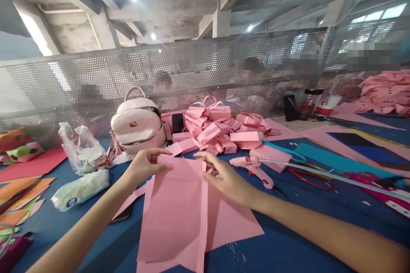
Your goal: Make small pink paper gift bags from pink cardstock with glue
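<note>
A large pink paper sheet [179, 217] lies folded over on the blue table [288, 247] in front of me. My left hand [144, 164] pinches its far left corner between thumb and fingers. My right hand [224, 177] presses and pinches the far edge of the folded flap near the middle crease. Under the folded sheet another pink sheet [233, 222] spreads to the right. A pink glue gun [253, 166] lies just right of my right hand.
A pile of small folded pink paper bags [218, 130] sits behind the sheet, beside a pale pink backpack [139, 126]. Plastic bags [81, 149] and a tissue pack [80, 190] lie left. Coloured papers [22, 192] cover the left edge; teal and pink sheets [333, 160] lie right. A perforated metal screen [192, 68] backs the table.
</note>
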Motion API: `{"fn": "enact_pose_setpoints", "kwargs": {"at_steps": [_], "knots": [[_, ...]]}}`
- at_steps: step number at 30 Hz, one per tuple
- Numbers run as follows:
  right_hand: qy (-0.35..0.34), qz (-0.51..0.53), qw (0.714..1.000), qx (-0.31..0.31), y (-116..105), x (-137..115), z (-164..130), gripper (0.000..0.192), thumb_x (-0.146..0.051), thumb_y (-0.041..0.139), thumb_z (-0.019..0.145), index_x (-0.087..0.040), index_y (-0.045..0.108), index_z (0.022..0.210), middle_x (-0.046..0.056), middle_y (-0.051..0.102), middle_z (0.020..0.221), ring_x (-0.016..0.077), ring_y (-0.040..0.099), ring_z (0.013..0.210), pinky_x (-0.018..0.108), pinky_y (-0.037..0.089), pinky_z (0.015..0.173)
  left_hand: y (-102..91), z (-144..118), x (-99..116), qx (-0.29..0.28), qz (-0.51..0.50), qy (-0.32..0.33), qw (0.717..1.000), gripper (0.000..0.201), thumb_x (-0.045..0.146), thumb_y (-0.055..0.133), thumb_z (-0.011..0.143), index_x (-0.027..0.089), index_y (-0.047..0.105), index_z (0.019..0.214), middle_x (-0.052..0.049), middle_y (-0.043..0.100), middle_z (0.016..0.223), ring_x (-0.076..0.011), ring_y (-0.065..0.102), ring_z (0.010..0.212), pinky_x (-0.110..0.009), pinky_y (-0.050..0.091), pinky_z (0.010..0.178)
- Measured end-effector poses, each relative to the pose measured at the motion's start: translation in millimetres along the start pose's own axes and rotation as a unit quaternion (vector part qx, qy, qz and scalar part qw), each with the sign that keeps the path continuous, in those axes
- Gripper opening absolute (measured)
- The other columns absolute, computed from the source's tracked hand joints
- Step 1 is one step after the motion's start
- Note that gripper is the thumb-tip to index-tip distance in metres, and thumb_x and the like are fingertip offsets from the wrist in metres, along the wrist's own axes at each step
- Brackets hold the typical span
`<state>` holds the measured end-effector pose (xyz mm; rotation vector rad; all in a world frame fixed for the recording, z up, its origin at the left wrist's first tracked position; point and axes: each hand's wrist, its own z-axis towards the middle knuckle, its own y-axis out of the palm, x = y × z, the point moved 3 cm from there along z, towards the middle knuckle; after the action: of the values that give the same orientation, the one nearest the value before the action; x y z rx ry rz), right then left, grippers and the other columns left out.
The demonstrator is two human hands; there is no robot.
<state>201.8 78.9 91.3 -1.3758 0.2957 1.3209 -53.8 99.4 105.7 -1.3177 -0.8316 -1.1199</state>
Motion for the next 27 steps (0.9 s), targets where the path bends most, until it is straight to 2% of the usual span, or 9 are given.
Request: {"fn": "enact_pose_setpoints", "kwargs": {"at_steps": [2,4,8,14,17,23,27], "knots": [[-0.055,-0.089,0.994,0.029,-6.0,-11.0,1.8,0.041,-0.016,0.053,0.094,-0.026,0.050,0.134,0.008,0.061,0.132,0.0208,0.062,0.106,0.035,0.049,0.091,4.1,3.2,3.2,-0.007,0.009,0.007,1.000,0.050,0.037,0.091,0.057,0.016,0.078,0.101,-0.004,0.073,0.075,-0.0188,0.067,0.067,-0.025,0.051,0.058],[-0.115,-0.185,0.975,0.039,-8.9,-19.9,3.5,0.034,-0.011,0.052,0.094,-0.023,0.058,0.125,0.007,0.066,0.123,0.0215,0.064,0.107,0.036,0.050,0.093,7.3,5.3,5.6,-0.013,0.018,0.013,1.000,0.050,0.037,0.090,0.058,0.015,0.078,0.102,-0.003,0.071,0.070,-0.0186,0.066,0.064,-0.025,0.049,0.055],[-0.160,-0.272,0.948,0.038,-8.9,-21.8,9.2,0.028,-0.008,0.058,0.092,-0.021,0.066,0.116,0.007,0.069,0.114,0.0232,0.064,0.109,0.038,0.051,0.094,13.0,8.0,10.0,-0.019,0.034,0.025,0.999,0.048,0.036,0.089,0.059,0.014,0.078,0.100,-0.001,0.068,0.064,-0.0174,0.064,0.059,-0.024,0.047,0.052],[-0.175,-0.276,0.944,0.046,-4.9,-18.6,15.5,0.040,-0.008,0.066,0.087,-0.022,0.063,0.124,0.007,0.069,0.119,0.0253,0.061,0.114,0.043,0.051,0.098,19.3,9.9,17.6,-0.022,0.045,0.045,0.998,0.046,0.036,0.088,0.059,0.014,0.077,0.098,-0.004,0.072,0.076,-0.0181,0.066,0.065,-0.025,0.051,0.057],[-0.182,-0.276,0.943,0.046,-2.9,-20.8,16.4,0.043,-0.011,0.070,0.086,-0.023,0.063,0.127,0.007,0.068,0.120,0.0252,0.061,0.113,0.043,0.051,0.097,19.8,11.2,19.1,-0.025,0.054,0.052,0.997,0.046,0.035,0.089,0.058,0.014,0.076,0.097,-0.003,0.070,0.075,-0.0156,0.062,0.062,-0.023,0.048,0.054],[-0.195,-0.307,0.929,0.066,0.1,-18.9,15.1,0.041,-0.016,0.072,0.086,-0.022,0.063,0.126,0.008,0.068,0.116,0.0270,0.061,0.109,0.044,0.052,0.093,22.4,16.3,15.4,-0.040,0.064,0.058,0.995,0.047,0.035,0.087,0.058,0.013,0.074,0.097,0.004,0.056,0.062,-0.0090,0.047,0.052,-0.020,0.038,0.049],[-0.175,-0.278,0.942,0.068,-0.7,-16.8,13.9,0.034,-0.017,0.073,0.087,-0.023,0.065,0.119,0.007,0.068,0.110,0.0269,0.061,0.106,0.041,0.049,0.090,25.8,20.5,12.6,-0.044,0.069,0.061,0.995,0.043,0.033,0.086,0.056,0.014,0.071,0.091,0.009,0.042,0.056,-0.0077,0.039,0.050,-0.018,0.032,0.048]]}}
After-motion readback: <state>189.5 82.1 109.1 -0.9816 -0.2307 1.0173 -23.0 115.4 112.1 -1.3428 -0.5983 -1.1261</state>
